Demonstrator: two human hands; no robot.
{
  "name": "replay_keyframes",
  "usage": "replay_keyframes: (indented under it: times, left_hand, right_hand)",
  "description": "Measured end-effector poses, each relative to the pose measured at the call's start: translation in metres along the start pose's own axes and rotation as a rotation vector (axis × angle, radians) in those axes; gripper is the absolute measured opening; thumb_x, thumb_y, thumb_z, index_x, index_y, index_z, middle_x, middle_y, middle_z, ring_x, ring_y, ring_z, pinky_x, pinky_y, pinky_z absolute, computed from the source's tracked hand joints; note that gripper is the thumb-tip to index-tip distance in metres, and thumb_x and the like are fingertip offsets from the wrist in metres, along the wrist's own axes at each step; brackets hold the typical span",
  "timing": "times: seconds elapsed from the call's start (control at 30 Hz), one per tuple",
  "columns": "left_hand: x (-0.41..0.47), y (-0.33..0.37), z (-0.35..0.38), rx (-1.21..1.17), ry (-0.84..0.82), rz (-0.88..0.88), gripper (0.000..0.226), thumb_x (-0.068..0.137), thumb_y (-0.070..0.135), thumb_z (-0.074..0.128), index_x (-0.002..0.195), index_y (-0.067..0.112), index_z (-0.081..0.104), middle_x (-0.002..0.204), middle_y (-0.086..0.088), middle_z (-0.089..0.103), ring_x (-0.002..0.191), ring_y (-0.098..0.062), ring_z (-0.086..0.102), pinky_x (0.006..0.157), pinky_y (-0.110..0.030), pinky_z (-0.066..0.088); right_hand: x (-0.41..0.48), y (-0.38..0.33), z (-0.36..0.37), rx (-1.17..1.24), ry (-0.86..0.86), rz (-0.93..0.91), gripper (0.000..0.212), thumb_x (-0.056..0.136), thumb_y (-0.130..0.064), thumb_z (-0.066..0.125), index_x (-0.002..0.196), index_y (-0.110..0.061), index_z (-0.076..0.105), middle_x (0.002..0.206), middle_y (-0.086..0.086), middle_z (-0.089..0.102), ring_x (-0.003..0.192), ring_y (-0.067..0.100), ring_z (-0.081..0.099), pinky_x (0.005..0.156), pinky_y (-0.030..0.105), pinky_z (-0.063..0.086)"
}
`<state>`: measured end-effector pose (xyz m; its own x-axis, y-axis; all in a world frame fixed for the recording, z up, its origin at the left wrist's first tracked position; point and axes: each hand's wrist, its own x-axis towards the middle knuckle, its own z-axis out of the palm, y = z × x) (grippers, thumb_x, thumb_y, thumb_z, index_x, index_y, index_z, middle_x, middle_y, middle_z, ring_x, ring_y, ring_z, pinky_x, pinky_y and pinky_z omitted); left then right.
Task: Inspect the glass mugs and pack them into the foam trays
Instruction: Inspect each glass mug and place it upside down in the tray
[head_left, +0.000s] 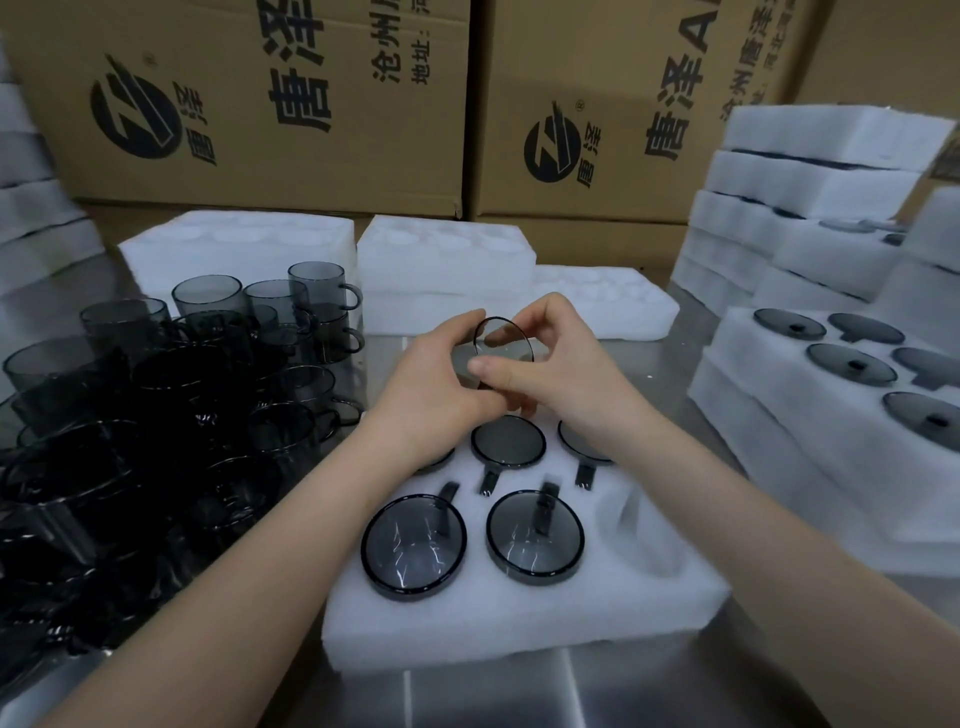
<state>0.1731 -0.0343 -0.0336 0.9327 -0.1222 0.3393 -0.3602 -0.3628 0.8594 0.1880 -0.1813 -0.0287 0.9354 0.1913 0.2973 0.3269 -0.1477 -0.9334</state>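
A smoky grey glass mug (503, 340) is held tilted on its side above the far edge of a white foam tray (519, 618), its round mouth facing right. My left hand (434, 387) wraps its body from the left and my right hand (553, 364) pinches its rim from the right. The tray lies on the steel table in front of me with several mugs seated in its round pockets, among them one at the front left (414, 543) and one beside it (535, 535). The front right pocket (631, 525) holds nothing.
A dense pile of loose grey mugs (171, 415) covers the table's left side. Bare foam trays (447, 254) lie behind my hands. Packed tray stacks (810, 395) rise on the right, foam stacks on the far left, and printed cardboard boxes (311, 104) wall the back.
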Motion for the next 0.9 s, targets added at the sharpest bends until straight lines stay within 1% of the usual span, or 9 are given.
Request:
replay_keyframes:
  times: [0.17,0.23,0.33,0.5,0.6,0.67,0.73,0.8,0.9]
  left_hand:
    - [-0.004,0.002,0.003,0.081,-0.041,0.053,0.070,0.071,0.012,0.077,0.134,0.026,0.052,0.110,0.013,0.065,0.090,0.000,0.059,0.075,-0.011,0.041]
    - [-0.004,0.003,0.002,0.077,-0.058,0.081,0.060,0.071,0.011,0.077,0.125,0.029,0.057,0.102,0.016,0.065,0.084,-0.004,0.063,0.075,-0.018,0.047]
    - [-0.005,0.005,0.003,-0.027,-0.043,0.085,0.060,0.064,0.022,0.079,0.119,0.023,0.057,0.109,0.008,0.067,0.099,-0.013,0.065,0.092,-0.035,0.052]
    - [-0.005,0.007,-0.003,-0.329,0.024,0.054,0.053,0.075,0.027,0.074,0.119,0.024,0.046,0.111,0.009,0.060,0.086,0.005,0.061,0.071,-0.012,0.047]
    - [-0.005,0.007,-0.007,-0.384,-0.009,-0.005,0.053,0.077,0.039,0.068,0.122,0.031,0.042,0.125,0.004,0.059,0.101,0.004,0.063,0.079,-0.009,0.045]
    - [-0.004,0.006,-0.008,-0.388,-0.004,-0.021,0.055,0.073,0.040,0.072,0.121,0.030,0.045,0.126,0.004,0.060,0.107,-0.003,0.062,0.085,-0.017,0.046]
    - [-0.003,0.004,-0.008,-0.367,0.048,-0.009,0.060,0.068,0.031,0.084,0.118,0.025,0.051,0.120,0.006,0.061,0.106,-0.003,0.061,0.084,-0.018,0.047]
    - [-0.003,0.002,-0.007,-0.291,0.093,-0.002,0.061,0.066,0.020,0.087,0.117,0.025,0.054,0.117,0.012,0.059,0.103,0.006,0.058,0.082,-0.014,0.049]
    - [-0.003,0.001,-0.003,-0.122,0.049,0.038,0.066,0.067,0.007,0.084,0.125,0.022,0.054,0.118,0.005,0.060,0.107,-0.004,0.059,0.090,-0.020,0.049]
  right_hand:
    - [0.002,-0.004,0.006,-0.084,0.180,0.010,0.039,0.082,-0.035,0.075,0.081,-0.014,0.042,0.077,0.004,0.056,0.036,0.009,0.050,0.035,0.022,0.036]
    - [0.003,-0.005,0.003,-0.073,0.212,0.007,0.036,0.089,-0.035,0.068,0.078,-0.012,0.043,0.069,0.015,0.056,0.034,0.016,0.048,0.033,0.023,0.035]
    - [0.004,-0.004,0.001,0.071,0.208,0.042,0.029,0.098,-0.027,0.057,0.077,-0.009,0.048,0.070,0.023,0.059,0.034,0.018,0.048,0.033,0.023,0.035]
    - [0.005,-0.005,-0.006,0.386,0.076,0.099,0.024,0.102,-0.020,0.046,0.105,-0.005,0.065,0.100,0.010,0.063,0.059,0.018,0.060,0.053,0.030,0.051]
    - [0.004,-0.004,-0.006,0.440,-0.119,0.133,0.033,0.103,-0.025,0.043,0.124,-0.006,0.059,0.108,0.010,0.064,0.086,0.023,0.065,0.070,0.036,0.056]
    - [0.003,-0.003,-0.008,0.459,-0.215,0.118,0.038,0.100,-0.028,0.047,0.130,-0.007,0.056,0.117,0.016,0.063,0.097,0.029,0.063,0.077,0.040,0.056]
    - [0.003,-0.001,-0.011,0.468,-0.218,0.075,0.042,0.091,-0.030,0.055,0.128,-0.011,0.057,0.116,0.017,0.062,0.097,0.031,0.060,0.075,0.039,0.056]
    - [0.003,-0.001,-0.012,0.465,-0.166,0.037,0.038,0.086,-0.028,0.064,0.122,-0.015,0.060,0.108,0.013,0.059,0.089,0.025,0.060,0.065,0.034,0.054]
    - [0.001,-0.001,-0.007,0.311,-0.088,0.008,0.033,0.076,-0.023,0.075,0.107,-0.020,0.066,0.094,0.004,0.058,0.072,0.015,0.061,0.054,0.029,0.049]
